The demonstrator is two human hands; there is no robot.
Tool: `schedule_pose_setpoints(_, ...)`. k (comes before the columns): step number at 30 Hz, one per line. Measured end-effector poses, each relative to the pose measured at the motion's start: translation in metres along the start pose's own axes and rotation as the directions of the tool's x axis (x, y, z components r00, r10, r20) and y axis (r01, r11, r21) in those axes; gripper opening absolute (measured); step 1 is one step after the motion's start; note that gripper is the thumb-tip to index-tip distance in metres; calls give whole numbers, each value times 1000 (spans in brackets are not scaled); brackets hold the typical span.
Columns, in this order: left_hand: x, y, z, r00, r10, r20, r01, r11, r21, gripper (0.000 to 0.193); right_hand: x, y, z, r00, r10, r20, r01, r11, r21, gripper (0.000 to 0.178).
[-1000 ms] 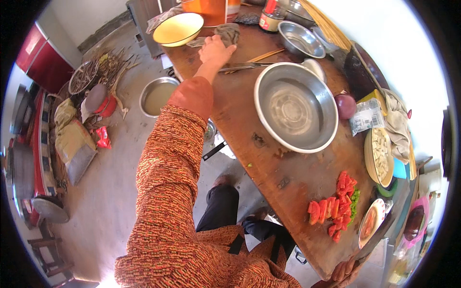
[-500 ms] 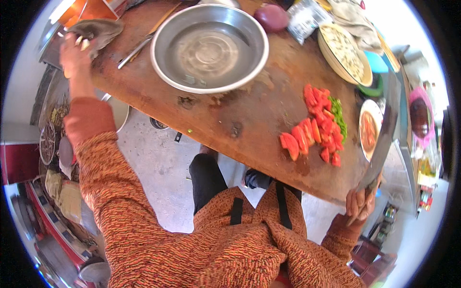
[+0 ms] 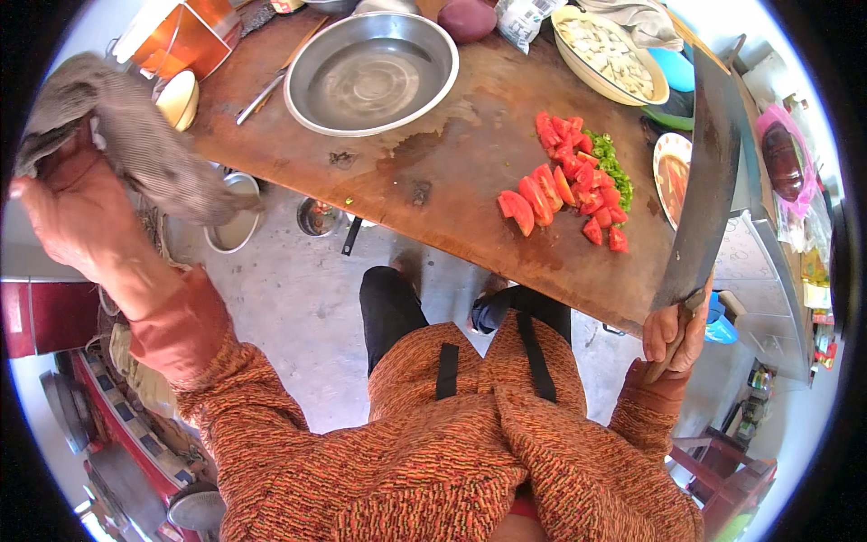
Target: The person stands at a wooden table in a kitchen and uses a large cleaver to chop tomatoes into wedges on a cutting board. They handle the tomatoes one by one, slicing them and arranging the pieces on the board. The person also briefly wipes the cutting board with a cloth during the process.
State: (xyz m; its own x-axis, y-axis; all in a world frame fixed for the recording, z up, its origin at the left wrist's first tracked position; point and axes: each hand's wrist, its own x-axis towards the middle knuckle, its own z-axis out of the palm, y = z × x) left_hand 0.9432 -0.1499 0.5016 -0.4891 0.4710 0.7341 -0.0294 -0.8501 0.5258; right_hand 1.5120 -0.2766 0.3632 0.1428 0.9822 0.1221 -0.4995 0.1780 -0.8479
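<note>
Currently a grey cloth [image 3: 135, 135] is gripped in the left hand [image 3: 68, 212], lifted clear of the counter's [image 3: 433, 181] left edge. A large cleaver [image 3: 709, 181] is clasped by its handle in the right hand [image 3: 673, 330], blade pointing up past the counter's near right corner. Tomato wedges [image 3: 564, 194] are already cut and heaped toward the right edge, with chopped green pieces [image 3: 612, 167] touching them on the far side. An empty steel basin [image 3: 370, 59] is set near the far edge, a purple onion [image 3: 468, 16] beside it still whole. Wet patches remain unwiped on the wood; the cutting looks partly done.
</note>
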Motion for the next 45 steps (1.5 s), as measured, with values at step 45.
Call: schedule_pose_setpoints(45, -275, -149, 58, 735, -516, 440, -365, 247, 898, 37, -59, -8, -24, 994, 101, 28, -104, 983, 151, 96)
